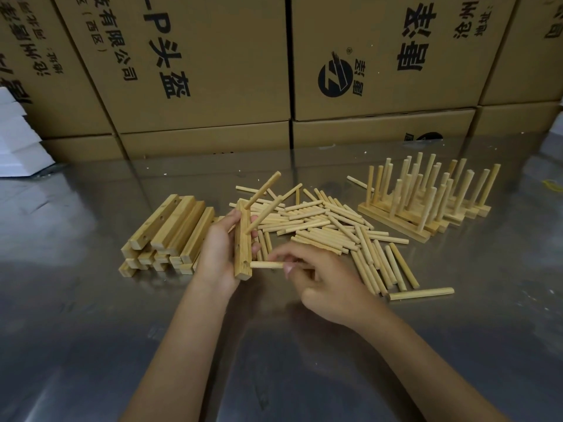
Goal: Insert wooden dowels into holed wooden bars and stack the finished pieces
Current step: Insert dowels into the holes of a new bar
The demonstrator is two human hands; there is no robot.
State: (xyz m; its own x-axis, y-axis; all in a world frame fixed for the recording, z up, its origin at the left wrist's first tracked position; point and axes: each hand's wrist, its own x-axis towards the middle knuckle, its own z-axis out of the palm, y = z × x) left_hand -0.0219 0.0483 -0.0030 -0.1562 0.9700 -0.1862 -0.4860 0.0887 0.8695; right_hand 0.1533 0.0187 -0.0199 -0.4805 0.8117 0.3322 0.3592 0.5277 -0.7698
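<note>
Both hands work together above the worktop (pixel 91 315): the left hand (pixel 217 254) grips a holed bar (pixel 242 248) upright, holes facing right, so the right hand (pixel 320 284) can present a dowel (pixel 266 264) pinched horizontally between its fingertips, tip at the lowest hole. Two dowels already project from the upper holes, so this appears to be the last insertion for this bar. Blank bars (pixel 170 236) lie stacked at left, loose dowels (pixel 329 229) at centre, finished pieces (pixel 426 202) at right, all within reach.
</note>
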